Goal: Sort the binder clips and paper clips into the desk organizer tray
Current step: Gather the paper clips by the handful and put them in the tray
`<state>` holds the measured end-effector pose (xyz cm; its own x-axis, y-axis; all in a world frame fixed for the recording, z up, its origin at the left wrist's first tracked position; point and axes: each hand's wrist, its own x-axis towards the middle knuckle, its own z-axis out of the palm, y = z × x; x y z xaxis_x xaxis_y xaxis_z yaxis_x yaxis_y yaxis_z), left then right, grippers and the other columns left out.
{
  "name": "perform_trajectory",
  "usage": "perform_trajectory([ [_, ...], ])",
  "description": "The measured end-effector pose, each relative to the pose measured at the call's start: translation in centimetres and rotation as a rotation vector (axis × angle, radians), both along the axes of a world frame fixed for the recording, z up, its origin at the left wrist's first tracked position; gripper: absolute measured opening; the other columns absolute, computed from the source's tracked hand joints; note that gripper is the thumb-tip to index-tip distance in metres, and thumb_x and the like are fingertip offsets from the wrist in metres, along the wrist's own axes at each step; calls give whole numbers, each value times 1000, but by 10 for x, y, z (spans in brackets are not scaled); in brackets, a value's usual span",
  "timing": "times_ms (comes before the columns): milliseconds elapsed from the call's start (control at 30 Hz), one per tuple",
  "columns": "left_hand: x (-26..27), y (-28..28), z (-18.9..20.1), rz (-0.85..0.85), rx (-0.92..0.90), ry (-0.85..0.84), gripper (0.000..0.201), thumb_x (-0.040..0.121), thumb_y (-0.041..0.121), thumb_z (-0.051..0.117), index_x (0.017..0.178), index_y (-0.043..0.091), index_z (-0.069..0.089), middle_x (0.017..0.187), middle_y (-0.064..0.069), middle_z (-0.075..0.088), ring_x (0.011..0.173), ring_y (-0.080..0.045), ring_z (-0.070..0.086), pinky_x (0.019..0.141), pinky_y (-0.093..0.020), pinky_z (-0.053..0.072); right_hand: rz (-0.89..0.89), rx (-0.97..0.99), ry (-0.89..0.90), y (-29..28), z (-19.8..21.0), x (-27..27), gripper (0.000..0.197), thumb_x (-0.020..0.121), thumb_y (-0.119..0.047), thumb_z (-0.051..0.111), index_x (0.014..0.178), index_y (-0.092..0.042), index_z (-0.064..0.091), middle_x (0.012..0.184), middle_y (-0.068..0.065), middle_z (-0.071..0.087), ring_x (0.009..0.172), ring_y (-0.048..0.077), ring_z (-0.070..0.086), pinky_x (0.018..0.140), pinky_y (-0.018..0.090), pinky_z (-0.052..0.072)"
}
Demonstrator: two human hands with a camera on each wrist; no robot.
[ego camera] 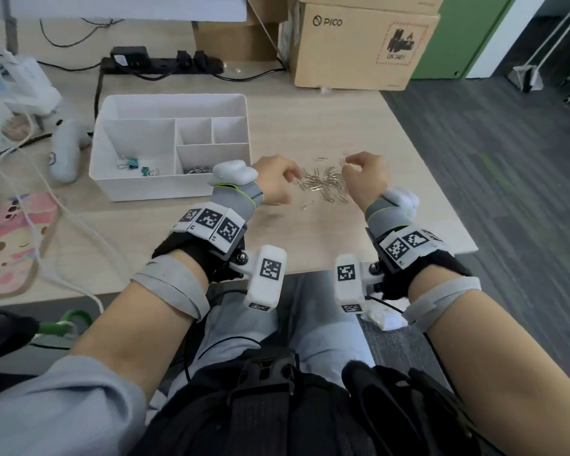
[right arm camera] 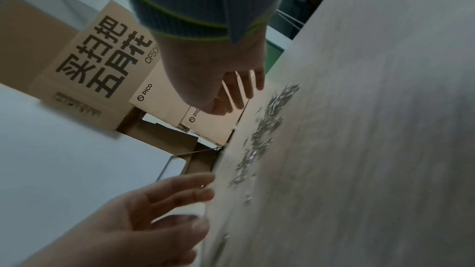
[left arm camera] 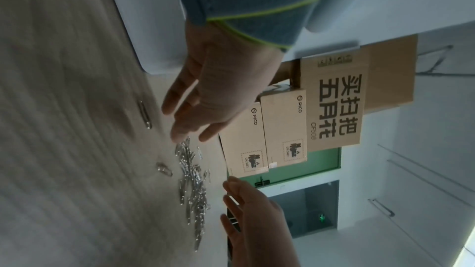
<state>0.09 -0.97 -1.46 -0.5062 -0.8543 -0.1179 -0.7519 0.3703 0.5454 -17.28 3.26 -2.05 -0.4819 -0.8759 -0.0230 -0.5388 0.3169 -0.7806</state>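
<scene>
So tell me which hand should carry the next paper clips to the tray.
Probably the left hand: it is at the paper clip pile and nearer the organizer tray. The right hand is on the pile's far side.

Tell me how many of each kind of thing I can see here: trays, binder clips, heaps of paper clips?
Desk organizer tray: 1
Teal binder clips, both in the tray: 2
Paper clip heaps: 2, one loose on the desk, one in the tray's front compartment; the single clips are too small to count
Total: 5
</scene>
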Motion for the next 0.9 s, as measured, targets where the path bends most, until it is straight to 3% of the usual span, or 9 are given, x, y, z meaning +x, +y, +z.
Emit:
perform_trajectory([
  [167,-4,5,-9,67,26,-230,41,71,-4,64,109,13,60,114,-7,63,100,-25,59,77,-27,44,170,180,348,8,-23,-15,41,93,-24,48,126,-1,52,134,18,47,128,32,38,103,37,32],
  [267,-10,4,-16,98,53,-133,36,71,-9,56,98,13,63,104,-12,66,84,-23,58,79,-34,53,269,240,378,11,-34,-15,40,93,-24,43,126,-3,49,132,16,45,125,31,36,103,39,31],
  [400,-24,0,-24,93,44,15,31,71,-10,54,94,7,66,83,-3,60,76,-18,56,63,-24,50,418,215,389,13,-36,-14,36,95,-20,43,124,2,47,137,15,41,130,30,32,105,38,26],
  [500,-34,-3,-27,82,76,163,28,71,-10,56,90,7,67,72,0,60,70,-18,59,64,-28,52,460,189,342,14,-32,-12,36,96,-17,44,124,6,49,136,18,42,131,32,36,100,32,26],
  [567,-36,-6,-28,59,109,243,28,70,-10,60,92,7,66,67,7,57,58,-2,58,61,-18,50,455,135,275,13,-31,-12,37,94,-16,48,126,3,51,135,16,48,127,31,44,95,27,29],
  [633,-37,-11,-28,61,112,341,29,71,-11,61,92,8,67,69,8,58,50,10,54,53,-9,46,382,94,165,8,-28,-14,44,92,-13,52,135,-3,48,145,11,43,133,25,42,104,24,27],
  [733,-37,-20,-29,123,-26,381,33,74,-9,53,96,11,67,91,-4,64,76,-2,59,73,-19,44,254,77,156,-4,-26,-20,47,93,-13,49,139,-4,43,148,11,39,136,25,38,109,26,26],
  [833,-38,-36,-30,101,-96,174,39,84,-2,47,120,8,57,129,-14,52,118,-26,48,97,-29,36,211,133,153,-18,-23,-24,45,95,-12,43,139,-2,39,151,12,33,134,28,39,108,31,30],
  [900,-41,-40,-32,51,-62,0,44,88,2,42,131,8,44,139,-14,42,132,-32,33,105,-40,33,233,190,147,-23,-22,-26,51,94,-12,42,143,-4,32,156,10,23,138,26,33,110,32,28],
])
